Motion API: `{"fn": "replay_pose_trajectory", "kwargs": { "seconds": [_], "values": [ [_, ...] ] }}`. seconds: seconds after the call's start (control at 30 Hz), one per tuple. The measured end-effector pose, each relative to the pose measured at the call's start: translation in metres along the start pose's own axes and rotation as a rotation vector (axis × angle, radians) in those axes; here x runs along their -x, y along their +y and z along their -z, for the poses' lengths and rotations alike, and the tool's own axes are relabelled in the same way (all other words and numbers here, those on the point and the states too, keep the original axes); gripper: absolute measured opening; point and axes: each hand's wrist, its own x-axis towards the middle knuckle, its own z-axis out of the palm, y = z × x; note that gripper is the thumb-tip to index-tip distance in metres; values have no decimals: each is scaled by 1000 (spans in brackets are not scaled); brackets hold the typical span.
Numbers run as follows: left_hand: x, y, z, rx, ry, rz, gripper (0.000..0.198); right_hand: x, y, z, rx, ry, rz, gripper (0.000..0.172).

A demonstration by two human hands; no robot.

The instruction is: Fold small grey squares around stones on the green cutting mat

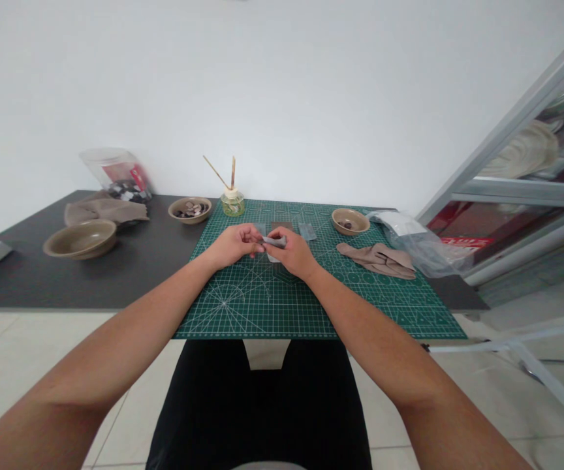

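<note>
Above the middle of the green cutting mat (pixel 223 303) my two hands meet fingertip to fingertip. My right hand (pixel 296 253) is closed around a small folded grey sheet (pixel 275 241), its material too small to tell. My left hand (pixel 235 247) has thumb and fingers pinched together at the sheet's left end; whatever lies between them is hidden. Behind the hands, a brown rectangular piece (pixel 282 228) and a small clear grey piece (pixel 307 231) lie on the mat. A pale piece partly shows below the fingers.
At the right are a bowl with dark bits (pixel 350 220), a brown cloth (pixel 378 258) and a plastic bag (pixel 412 241). Leftward stand a jar with two sticks (pixel 233 202), a bowl of small pieces (pixel 190 210), a larger bowl (pixel 80 240), another cloth (pixel 100 210) and a clear tub (pixel 115 171).
</note>
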Motion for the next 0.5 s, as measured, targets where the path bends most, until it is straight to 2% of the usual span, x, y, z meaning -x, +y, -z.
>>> {"fn": "replay_pose_trajectory", "kwargs": {
  "seconds": [0.5],
  "values": [
    [1,2,0,-3,-12,1,29,1,-3,2,6,-14,4,19]
  ]
}}
